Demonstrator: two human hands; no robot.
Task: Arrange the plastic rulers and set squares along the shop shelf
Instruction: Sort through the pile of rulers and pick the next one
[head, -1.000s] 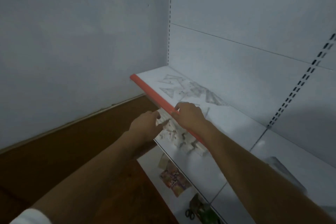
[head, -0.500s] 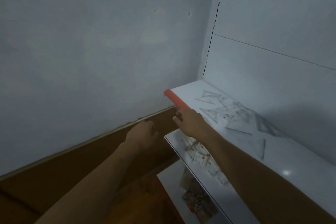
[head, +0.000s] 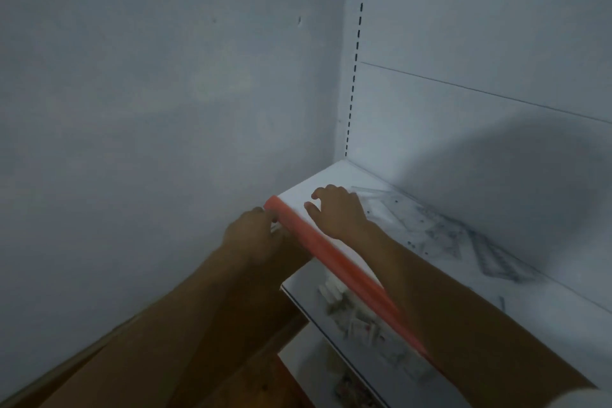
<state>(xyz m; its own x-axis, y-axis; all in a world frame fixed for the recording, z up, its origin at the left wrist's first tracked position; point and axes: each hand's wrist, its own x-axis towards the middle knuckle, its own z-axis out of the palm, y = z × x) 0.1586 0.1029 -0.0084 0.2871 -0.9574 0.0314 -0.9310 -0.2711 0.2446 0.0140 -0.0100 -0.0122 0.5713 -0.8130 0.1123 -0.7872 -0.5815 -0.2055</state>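
Several clear plastic set squares and rulers (head: 433, 232) lie scattered along the white shelf (head: 331, 175), which has a red strip (head: 334, 262) on its front edge. A long clear ruler (head: 496, 258) lies further right. My right hand (head: 337, 212) rests on the shelf near its left end, fingers loosely bent, just left of the nearest set square (head: 377, 205); nothing shows in its grasp. My left hand (head: 251, 228) is in front of the shelf, fingertips touching the left end of the red strip.
A grey wall stands close on the left, meeting the shelf's end. The back panel has a slotted upright (head: 356, 53). A lower shelf (head: 298, 288) holds small white packs (head: 351, 308). Colourful packets (head: 357, 387) lie below that. A brown wooden floor (head: 231, 374) shows underneath.
My view has swung left toward the shelf's corner. My right hand moved from the front edge onto the shelf top. My left hand rose to the red strip's left end.
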